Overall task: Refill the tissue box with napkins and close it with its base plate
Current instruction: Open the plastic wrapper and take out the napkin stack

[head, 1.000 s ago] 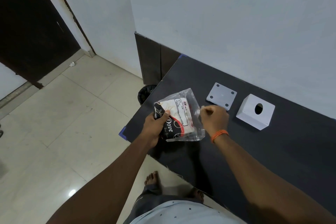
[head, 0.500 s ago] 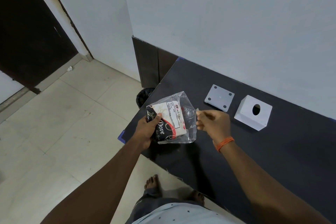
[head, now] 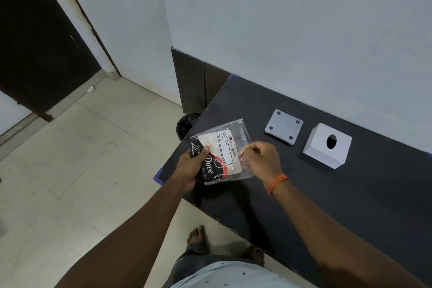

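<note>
Clear plastic napkin pack [head: 222, 153] is held above the black table's [head: 350, 206] near-left corner. Left hand [head: 194, 167] grips its left end w/ thumb on top, steadying it; right hand [head: 263, 162] pinches the loose film at the right edge, prob. to tear it open. White tissue box [head: 327, 145] & base plate [head: 283, 126] lie apart, far right. Vs 0.5 s ago: pinch sits closer to the pack.

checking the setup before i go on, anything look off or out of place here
Nothing stands out. The tissue box and its base plate lie apart on the dark table, as expected before refilling. The left hand holds the napkin pack while the right hand pinches its clear wrapper.
</note>
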